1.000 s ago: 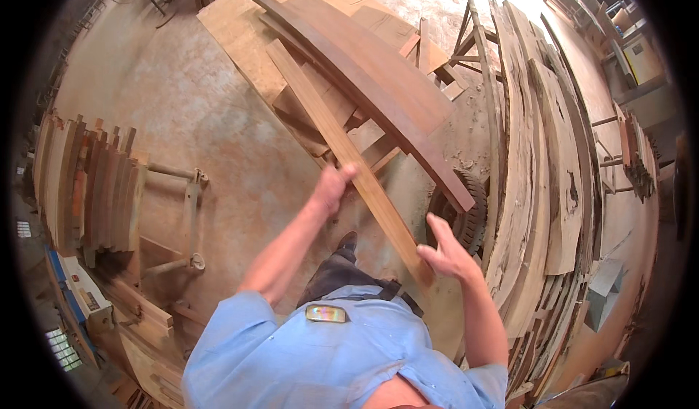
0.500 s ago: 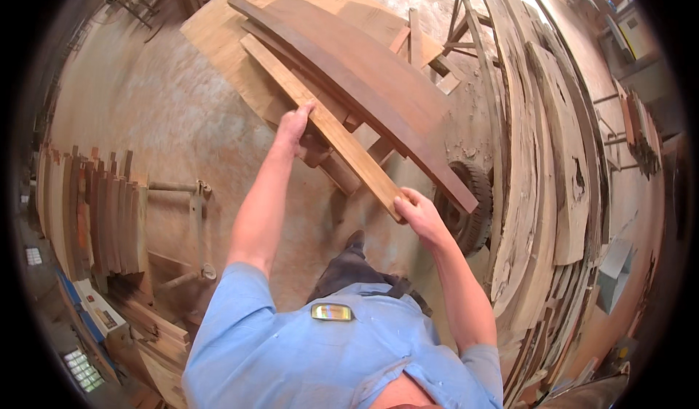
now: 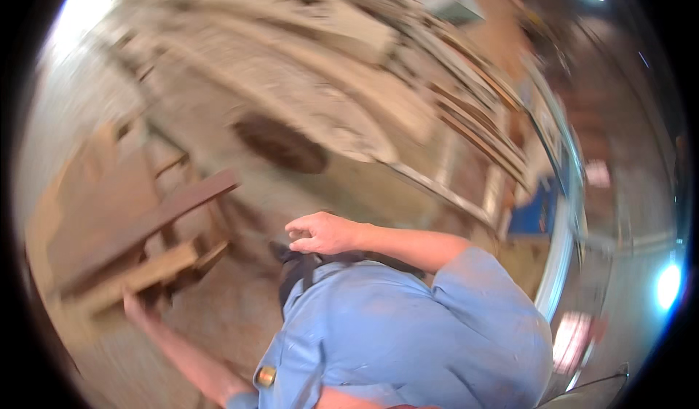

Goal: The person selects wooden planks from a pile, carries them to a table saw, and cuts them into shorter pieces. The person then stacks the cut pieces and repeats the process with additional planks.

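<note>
The light-brown wooden plank (image 3: 164,265) lies at the lower left, alongside a dark reddish-brown board (image 3: 156,216). My left hand (image 3: 133,306) is at the plank's near edge, about midway along it, and appears to grip it; motion blurs the fingers. In front of my waist, my right hand (image 3: 320,233) is held in the air with nothing in it, thumb and fingers apart. A broad brown panel (image 3: 109,212) adjoins the dark board, above a pale sheet (image 3: 51,220).
Long rough-edged slabs (image 3: 255,67) are stacked across the upper middle. A dark tyre (image 3: 280,143) sits below them. To the right are thinner timbers (image 3: 473,132), a blue panel (image 3: 535,209) and a pale rail (image 3: 559,252).
My view has swung right, so the plank and boards now appear at the lower left. My right hand has let go of the plank and drawn back toward my waist.
</note>
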